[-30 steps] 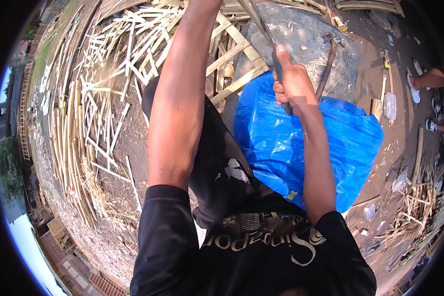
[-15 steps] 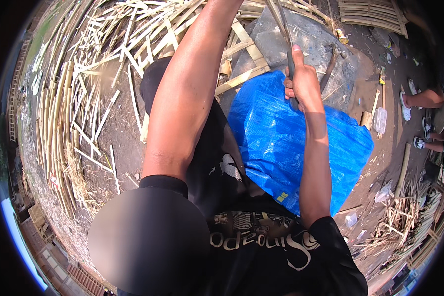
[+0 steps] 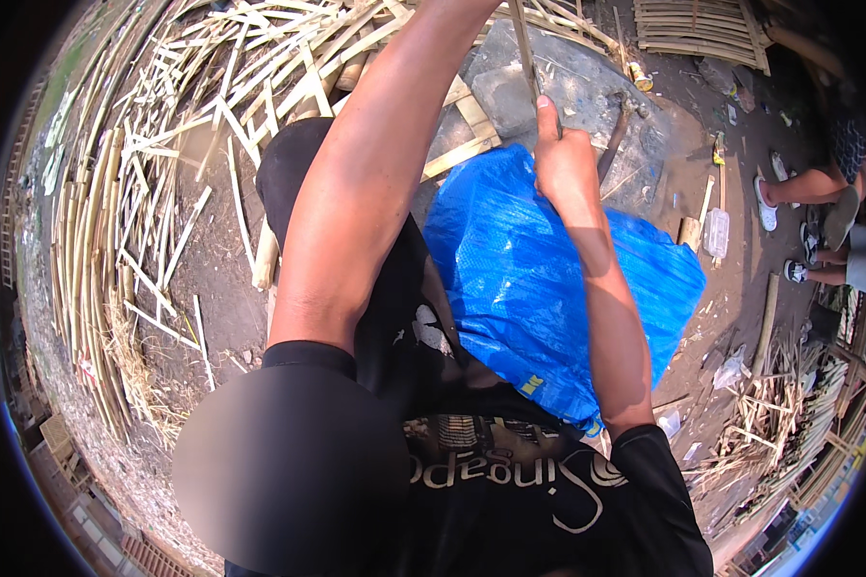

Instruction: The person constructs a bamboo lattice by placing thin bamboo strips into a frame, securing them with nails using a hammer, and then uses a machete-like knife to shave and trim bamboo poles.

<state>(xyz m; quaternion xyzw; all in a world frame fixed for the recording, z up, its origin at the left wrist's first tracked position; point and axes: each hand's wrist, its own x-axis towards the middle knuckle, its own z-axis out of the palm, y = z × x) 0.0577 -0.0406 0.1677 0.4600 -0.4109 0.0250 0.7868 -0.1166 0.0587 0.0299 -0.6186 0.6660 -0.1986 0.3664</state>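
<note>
My right hand (image 3: 565,162) is closed, thumb stretched along the top, around a long narrow knife (image 3: 526,53) seen nearly edge-on. The blade points away toward the top edge of the head view, where its tip is cut off. My left forearm (image 3: 366,183) reaches up to the same edge, and the left hand lies beyond the picture. A blue woven plastic sheet (image 3: 496,250) is spread over my lap, under my right wrist and forearm. Just past it is a grey slab (image 3: 635,178), with a dark stick-like tool (image 3: 618,135) lying on it.
Split bamboo strips (image 3: 260,72) lie heaped at the far left, with long bamboo poles (image 3: 91,260) along the left side. A bamboo slat panel (image 3: 698,34) is at the far right. Another person's legs (image 3: 808,186) show at right, near a clear plastic box (image 3: 716,233).
The whole scene has shifted slightly left. The knife has turned more edge-on, and the light strip seen beside it earlier no longer shows apart. My right hand's curled fingers are now hidden.
</note>
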